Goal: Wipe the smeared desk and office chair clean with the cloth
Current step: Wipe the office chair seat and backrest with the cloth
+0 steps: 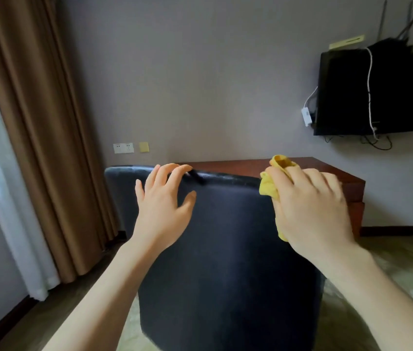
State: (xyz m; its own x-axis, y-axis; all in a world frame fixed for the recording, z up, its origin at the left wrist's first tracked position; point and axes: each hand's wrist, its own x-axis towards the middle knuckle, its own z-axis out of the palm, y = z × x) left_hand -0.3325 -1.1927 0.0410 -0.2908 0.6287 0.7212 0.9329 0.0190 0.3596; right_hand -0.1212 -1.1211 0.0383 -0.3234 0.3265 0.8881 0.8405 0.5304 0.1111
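The dark blue back of the office chair fills the middle of the view, seen from behind. My left hand hovers spread at its top edge, fingertips near a small black tab, holding nothing. My right hand grips a crumpled yellow cloth against the chair's upper right corner. Beyond the chair stands the brown wooden desk against the wall; most of its top is hidden by the chair and my right hand.
A black TV with white cables hangs on the wall above the desk. Brown curtains and a white sheer hang at the left. Wall sockets sit behind the chair. Pale patterned floor lies at the right.
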